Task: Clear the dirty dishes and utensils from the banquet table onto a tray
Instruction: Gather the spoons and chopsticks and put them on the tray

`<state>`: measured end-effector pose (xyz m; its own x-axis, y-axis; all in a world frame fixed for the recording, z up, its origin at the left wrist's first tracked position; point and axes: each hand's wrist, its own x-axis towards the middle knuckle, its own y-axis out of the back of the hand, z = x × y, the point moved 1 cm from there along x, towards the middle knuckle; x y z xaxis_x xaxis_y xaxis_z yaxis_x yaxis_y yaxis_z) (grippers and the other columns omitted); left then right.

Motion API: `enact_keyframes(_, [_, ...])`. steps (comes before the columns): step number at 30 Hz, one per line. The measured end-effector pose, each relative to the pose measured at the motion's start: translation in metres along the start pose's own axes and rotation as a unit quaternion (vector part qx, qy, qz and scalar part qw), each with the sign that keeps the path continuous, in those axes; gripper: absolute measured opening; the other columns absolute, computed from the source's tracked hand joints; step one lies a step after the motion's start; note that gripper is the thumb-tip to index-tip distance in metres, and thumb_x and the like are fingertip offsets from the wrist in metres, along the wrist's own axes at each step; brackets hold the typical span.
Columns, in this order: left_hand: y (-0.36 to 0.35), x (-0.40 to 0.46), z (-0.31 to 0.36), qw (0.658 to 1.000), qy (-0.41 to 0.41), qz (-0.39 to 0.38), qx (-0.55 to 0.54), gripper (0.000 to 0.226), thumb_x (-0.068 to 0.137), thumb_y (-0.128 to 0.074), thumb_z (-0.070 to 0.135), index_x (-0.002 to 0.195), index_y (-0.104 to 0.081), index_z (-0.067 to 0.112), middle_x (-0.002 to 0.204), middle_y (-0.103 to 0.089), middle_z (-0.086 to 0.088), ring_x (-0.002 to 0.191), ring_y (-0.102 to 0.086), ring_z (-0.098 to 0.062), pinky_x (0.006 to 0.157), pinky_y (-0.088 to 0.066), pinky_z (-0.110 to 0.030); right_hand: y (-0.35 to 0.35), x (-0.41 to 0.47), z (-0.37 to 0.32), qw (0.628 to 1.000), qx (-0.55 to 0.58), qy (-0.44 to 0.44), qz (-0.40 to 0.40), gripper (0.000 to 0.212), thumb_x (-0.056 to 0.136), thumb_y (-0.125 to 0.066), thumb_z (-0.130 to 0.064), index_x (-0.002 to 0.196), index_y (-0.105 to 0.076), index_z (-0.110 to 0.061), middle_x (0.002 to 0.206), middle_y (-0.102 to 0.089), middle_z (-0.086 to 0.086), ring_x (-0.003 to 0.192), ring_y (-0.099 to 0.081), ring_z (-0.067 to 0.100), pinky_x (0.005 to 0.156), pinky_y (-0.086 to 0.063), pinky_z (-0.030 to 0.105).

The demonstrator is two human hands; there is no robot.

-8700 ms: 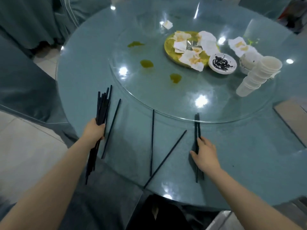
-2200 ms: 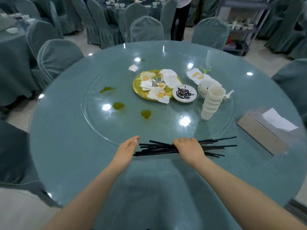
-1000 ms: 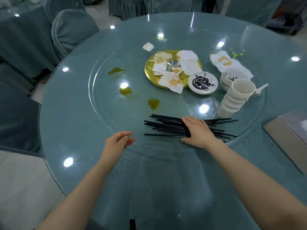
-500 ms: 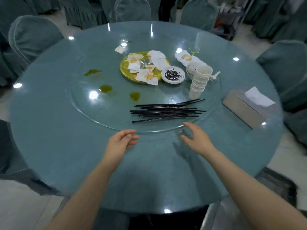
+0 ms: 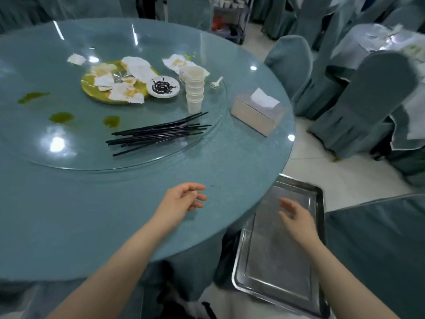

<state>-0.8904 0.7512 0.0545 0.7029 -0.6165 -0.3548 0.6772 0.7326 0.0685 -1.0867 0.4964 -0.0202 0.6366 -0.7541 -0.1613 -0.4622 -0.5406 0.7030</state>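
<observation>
A bundle of black chopsticks [image 5: 158, 133] lies on the glass turntable [image 5: 69, 160] near its front right edge. Behind it stand a stack of white cups [image 5: 195, 89], a small white dish with dark scraps [image 5: 163, 86], a white spoon [image 5: 216, 82] and a gold plate [image 5: 92, 90] covered with soiled napkins. A bare steel tray [image 5: 271, 256] sits low, beside the table at the right. My left hand [image 5: 181, 200] hovers over the table's front edge, fingers loosely curled, holding nothing. My right hand [image 5: 296, 218] is over the tray, fingers relaxed, holding nothing.
A tissue box [image 5: 255, 113] stands on the round table [image 5: 69, 215] right of the turntable. Green sauce spills [image 5: 61, 116] mark the glass. Covered chairs [image 5: 368, 107] crowd the right side, one chair [image 5: 377, 249] right next to the tray. A service cart [image 5: 230, 17] is at the back.
My view has swung right, bringing the steel tray into sight. My right hand has moved off the table to above the tray. The chopsticks stay on the turntable.
</observation>
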Motion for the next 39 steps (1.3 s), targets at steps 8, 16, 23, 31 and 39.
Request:
enact_keyframes(8, [-0.121, -0.033, -0.032, 0.998, 0.027, -0.048, 0.01, 0.024, 0.097, -0.039, -0.003, 0.103, -0.06, 0.008, 0.082, -0.067, -0.005, 0.059, -0.063, -0.004, 0.065, -0.048, -0.018, 0.061, -0.082, 0.133, 0.992, 0.026, -0.119, 0.014, 0.04, 0.086, -0.063, -0.005, 0.126, -0.057, -0.01, 0.12, -0.063, 0.005, 0.109, -0.059, 0.017, 0.097, -0.044, 0.03])
enact_keyframes(16, [-0.207, -0.059, -0.106, 0.992, 0.109, -0.051, 0.041, 0.024, 0.097, -0.041, 0.0, 0.109, -0.062, 0.005, 0.086, -0.07, -0.01, 0.061, -0.065, -0.008, 0.064, -0.048, -0.022, 0.08, -0.155, 0.256, 0.972, 0.041, -0.23, -0.015, 0.036, 0.085, -0.065, -0.01, 0.121, -0.06, -0.007, 0.112, -0.067, 0.008, 0.096, -0.061, 0.019, 0.084, -0.043, 0.027])
enact_keyframes(23, [-0.234, -0.048, -0.171, 0.972, 0.229, -0.057, 0.016, 0.023, 0.1, -0.041, 0.009, 0.114, -0.059, 0.008, 0.098, -0.071, -0.013, 0.085, -0.068, -0.023, 0.064, -0.054, -0.021, 0.057, -0.174, 0.32, 0.928, 0.118, -0.354, 0.003, 0.027, 0.087, -0.062, -0.02, 0.112, -0.061, -0.009, 0.094, -0.068, 0.014, 0.076, -0.062, 0.029, 0.072, -0.05, 0.037])
enact_keyframes(31, [-0.244, 0.007, -0.263, 0.932, 0.311, -0.062, 0.173, 0.028, 0.096, -0.043, 0.012, 0.122, -0.052, 0.017, 0.09, -0.072, -0.008, 0.079, -0.069, -0.019, 0.07, -0.053, -0.029, 0.022, -0.158, 0.393, 0.875, 0.179, -0.451, 0.01, 0.061, 0.086, -0.065, -0.023, 0.141, -0.039, -0.013, 0.114, -0.059, 0.012, 0.105, -0.058, 0.032, 0.099, -0.045, 0.047])
enact_keyframes(39, [-0.243, 0.061, -0.361, 0.901, 0.308, -0.089, 0.291, 0.049, 0.095, -0.05, 0.039, 0.139, -0.039, 0.024, 0.093, -0.066, -0.005, 0.081, -0.063, -0.023, 0.069, -0.049, -0.029, -0.034, -0.13, 0.454, 0.84, 0.292, -0.452, 0.069, 0.042, 0.087, -0.064, -0.012, 0.125, -0.048, -0.017, 0.094, -0.06, 0.012, 0.078, -0.061, 0.028, 0.078, -0.055, 0.039])
